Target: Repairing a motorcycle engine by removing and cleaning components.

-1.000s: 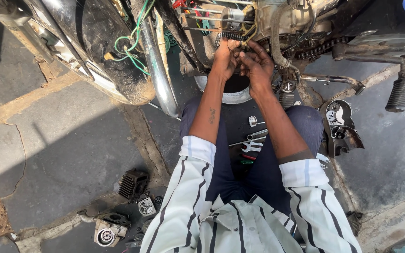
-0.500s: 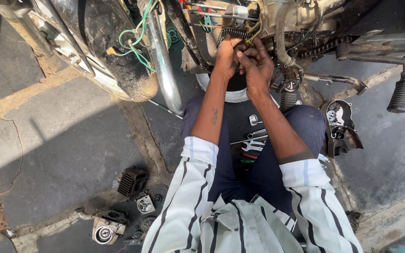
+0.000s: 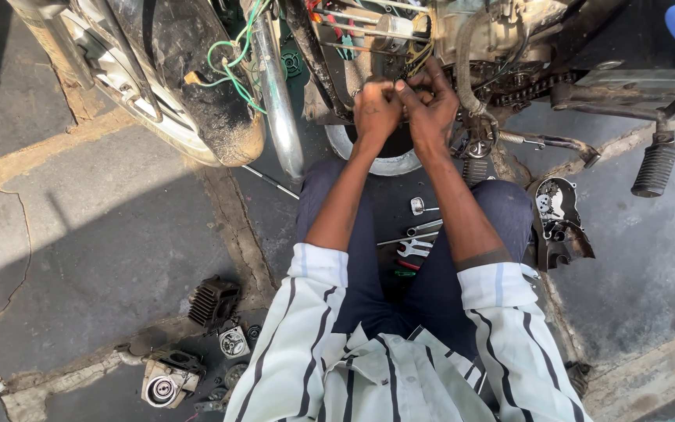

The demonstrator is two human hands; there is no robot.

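Left hand: the left hand (image 3: 375, 109) is clenched, fingers pinched together against the motorcycle engine (image 3: 470, 35); what it pinches is too small to tell.
Right hand: the right hand (image 3: 430, 105) is curled tight, touching the left, pressed to the same spot, probably so both grip one small part.
Engine: it sits at the top of the view, stripped open, with its chain (image 3: 525, 86) bare on the right.
Tools: the wrenches (image 3: 419, 238) lie on the ground between the person's knees, within easy reach.
Removed parts: the cylinder (image 3: 214, 301) and small pieces lie lower left, well apart from the work; the engine cover (image 3: 558, 219) rests just beside the right knee.
Wires: the green wires (image 3: 232, 59) hang loose over the front mudguard (image 3: 197, 86).
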